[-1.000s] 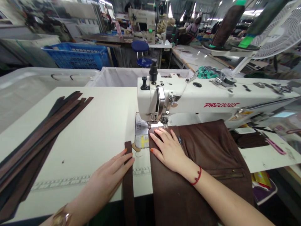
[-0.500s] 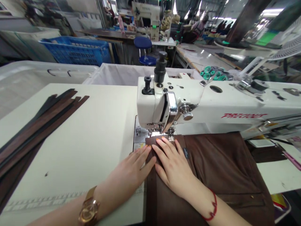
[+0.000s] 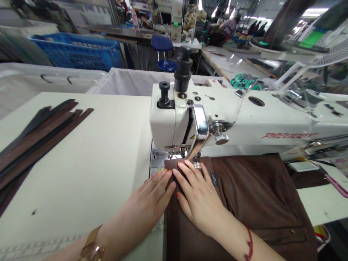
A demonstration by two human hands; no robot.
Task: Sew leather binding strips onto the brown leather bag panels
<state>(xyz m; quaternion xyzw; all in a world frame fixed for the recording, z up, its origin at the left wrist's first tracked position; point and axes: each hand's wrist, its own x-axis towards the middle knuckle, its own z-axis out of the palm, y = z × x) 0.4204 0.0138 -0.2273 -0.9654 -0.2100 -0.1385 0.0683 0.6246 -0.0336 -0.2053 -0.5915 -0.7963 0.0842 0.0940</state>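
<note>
A white sewing machine (image 3: 231,116) stands on the pale table (image 3: 89,159). A brown garment (image 3: 255,195) lies under its arm, its left edge at the presser foot (image 3: 181,156). A narrow brown strip (image 3: 171,221) lies along that edge, overlapping the garment. My left hand (image 3: 148,203) lies flat with fingers stretched out, pressing the strip and the garment's edge just before the foot. My right hand (image 3: 197,197) lies flat on the garment beside it, fingertips close to the foot. Both hands press down and grip nothing.
A stack of dark brown strips (image 3: 35,134) lies at the table's left. White bins (image 3: 130,81) stand behind the table, and a blue crate (image 3: 78,50) beyond them. Green bobbins (image 3: 243,80) sit behind the machine. A fan (image 3: 334,50) is at the right. Another person works far back.
My left hand has slid the brown strip right onto the garment's edge and forward to the presser foot. Both hands now lie together there. The camera has moved closer.
</note>
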